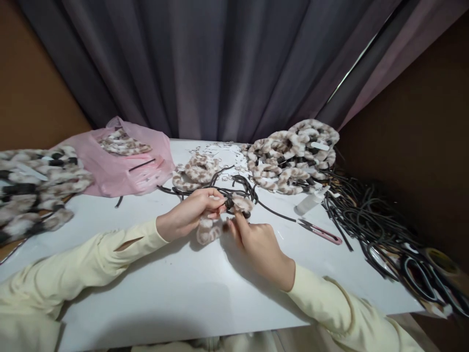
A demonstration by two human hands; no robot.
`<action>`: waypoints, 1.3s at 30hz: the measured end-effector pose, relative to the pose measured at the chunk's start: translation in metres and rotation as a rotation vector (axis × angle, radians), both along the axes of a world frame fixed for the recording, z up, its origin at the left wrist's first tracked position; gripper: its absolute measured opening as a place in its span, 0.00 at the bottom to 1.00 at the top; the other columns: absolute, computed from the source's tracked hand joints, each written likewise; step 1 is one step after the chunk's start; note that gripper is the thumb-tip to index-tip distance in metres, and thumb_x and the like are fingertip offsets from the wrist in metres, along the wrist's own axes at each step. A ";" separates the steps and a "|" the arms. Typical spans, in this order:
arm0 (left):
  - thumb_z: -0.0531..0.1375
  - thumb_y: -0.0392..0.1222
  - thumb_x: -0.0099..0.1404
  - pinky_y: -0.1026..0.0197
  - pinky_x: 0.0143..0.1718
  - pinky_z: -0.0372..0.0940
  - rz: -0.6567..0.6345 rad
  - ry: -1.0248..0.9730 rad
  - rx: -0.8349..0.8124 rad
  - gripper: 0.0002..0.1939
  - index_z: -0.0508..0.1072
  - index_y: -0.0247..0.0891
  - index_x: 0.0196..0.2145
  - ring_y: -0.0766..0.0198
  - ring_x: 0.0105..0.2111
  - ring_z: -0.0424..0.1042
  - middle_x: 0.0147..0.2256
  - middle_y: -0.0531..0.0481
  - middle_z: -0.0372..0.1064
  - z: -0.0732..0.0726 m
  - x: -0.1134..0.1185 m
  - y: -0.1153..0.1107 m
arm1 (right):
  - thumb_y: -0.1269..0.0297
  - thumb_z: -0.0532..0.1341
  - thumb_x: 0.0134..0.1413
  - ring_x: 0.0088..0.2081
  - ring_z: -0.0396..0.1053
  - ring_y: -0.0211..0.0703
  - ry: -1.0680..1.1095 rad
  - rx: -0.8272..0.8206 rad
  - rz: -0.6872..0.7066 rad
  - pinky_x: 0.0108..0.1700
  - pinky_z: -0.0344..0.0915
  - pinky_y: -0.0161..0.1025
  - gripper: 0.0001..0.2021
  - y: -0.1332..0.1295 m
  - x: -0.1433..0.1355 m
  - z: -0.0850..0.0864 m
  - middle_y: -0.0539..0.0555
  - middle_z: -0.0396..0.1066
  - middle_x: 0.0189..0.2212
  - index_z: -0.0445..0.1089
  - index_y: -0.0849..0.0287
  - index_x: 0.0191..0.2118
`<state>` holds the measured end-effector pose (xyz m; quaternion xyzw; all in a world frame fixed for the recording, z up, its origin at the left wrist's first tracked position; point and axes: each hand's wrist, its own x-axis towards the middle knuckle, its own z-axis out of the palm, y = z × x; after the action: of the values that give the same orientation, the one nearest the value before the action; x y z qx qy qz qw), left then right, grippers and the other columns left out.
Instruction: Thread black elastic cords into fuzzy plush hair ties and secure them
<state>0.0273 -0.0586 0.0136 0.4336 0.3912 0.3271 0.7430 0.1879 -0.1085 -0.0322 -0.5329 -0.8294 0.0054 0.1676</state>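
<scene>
Over the middle of the white table, both hands grip one fluffy brown-and-white strap (209,233) with dark parts along it. My left hand (194,210) pinches it at a dark section, thumb and fingers closed. From the other side, my right hand (258,247) has its fingers closed on the fluffy part near another dark end. Part of the strap hangs below the left fingers; what lies between the fingertips is hidden. Just behind the hands are a tangle of black cord (245,183) and a small fluffy coil (201,168).
Pink-handled thread snips (320,231) and a small translucent bottle (308,201) lie at right, beside a heap of black cords (370,215). Fluffy straps pile up at back right (293,151) and far left (36,186). A pink plastic bag (157,151) and scattered metal rings (227,152) sit behind.
</scene>
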 end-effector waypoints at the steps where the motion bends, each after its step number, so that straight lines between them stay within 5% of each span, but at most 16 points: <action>1: 0.58 0.32 0.54 0.72 0.18 0.50 0.003 -0.005 0.011 0.05 0.64 0.34 0.25 0.75 0.17 0.53 0.20 0.55 0.58 0.001 0.000 -0.001 | 0.63 0.47 0.62 0.16 0.62 0.40 0.075 -0.073 -0.010 0.21 0.44 0.35 0.15 0.001 -0.001 0.000 0.55 0.70 0.18 0.64 0.66 0.45; 5: 0.58 0.35 0.57 0.72 0.19 0.53 0.008 -0.012 0.048 0.05 0.64 0.34 0.26 0.75 0.18 0.54 0.22 0.55 0.58 0.003 0.000 -0.004 | 0.63 0.47 0.62 0.23 0.64 0.38 0.569 -0.404 0.085 0.27 0.56 0.33 0.14 0.005 -0.004 0.003 0.50 0.69 0.23 0.58 0.62 0.50; 8: 0.58 0.39 0.58 0.72 0.20 0.53 0.004 0.026 0.082 0.06 0.66 0.33 0.27 0.75 0.19 0.55 0.22 0.56 0.58 0.004 0.002 -0.005 | 0.60 0.46 0.63 0.22 0.59 0.34 0.839 -0.576 0.147 0.26 0.56 0.31 0.13 0.008 -0.007 0.005 0.47 0.63 0.20 0.63 0.61 0.36; 11: 0.58 0.41 0.58 0.72 0.20 0.53 -0.026 0.103 0.150 0.07 0.66 0.34 0.28 0.75 0.19 0.55 0.21 0.56 0.59 0.005 0.003 -0.006 | 0.55 0.47 0.62 0.19 0.52 0.31 0.970 -0.669 0.135 0.22 0.51 0.32 0.20 0.010 -0.009 0.006 0.46 0.56 0.16 0.59 0.60 0.22; 15: 0.56 0.43 0.61 0.72 0.20 0.51 -0.048 0.216 0.299 0.09 0.64 0.35 0.28 0.74 0.19 0.55 0.20 0.57 0.59 0.006 0.003 -0.007 | 0.53 0.49 0.60 0.17 0.48 0.30 1.089 -0.673 0.089 0.20 0.47 0.32 0.19 0.010 -0.010 0.003 0.43 0.52 0.14 0.54 0.58 0.22; 25: 0.52 0.42 0.65 0.70 0.21 0.53 0.103 0.618 0.982 0.06 0.64 0.38 0.32 0.73 0.17 0.59 0.18 0.60 0.60 -0.006 0.003 -0.017 | 0.51 0.46 0.62 0.17 0.52 0.31 0.971 -0.656 0.163 0.23 0.51 0.32 0.19 0.001 -0.008 0.012 0.43 0.56 0.14 0.60 0.60 0.29; 33: 0.50 0.34 0.66 0.69 0.28 0.58 0.151 0.737 1.472 0.07 0.63 0.36 0.30 0.70 0.24 0.64 0.25 0.55 0.64 -0.017 0.004 -0.013 | 0.56 0.47 0.63 0.18 0.55 0.31 0.786 -0.617 0.277 0.26 0.54 0.31 0.18 -0.003 -0.003 0.017 0.44 0.55 0.15 0.59 0.59 0.24; 39: 0.46 0.36 0.68 0.65 0.30 0.59 0.014 0.827 1.517 0.11 0.62 0.36 0.29 0.66 0.26 0.65 0.25 0.52 0.63 -0.020 0.003 -0.007 | 0.63 0.48 0.62 0.18 0.53 0.33 0.518 -0.328 0.260 0.23 0.48 0.32 0.11 -0.002 0.005 0.015 0.45 0.55 0.17 0.57 0.58 0.28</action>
<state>0.0305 -0.0658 -0.0065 0.8942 0.3088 0.3205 0.0485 0.1926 -0.1103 -0.0171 -0.4232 -0.8084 0.2956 0.2828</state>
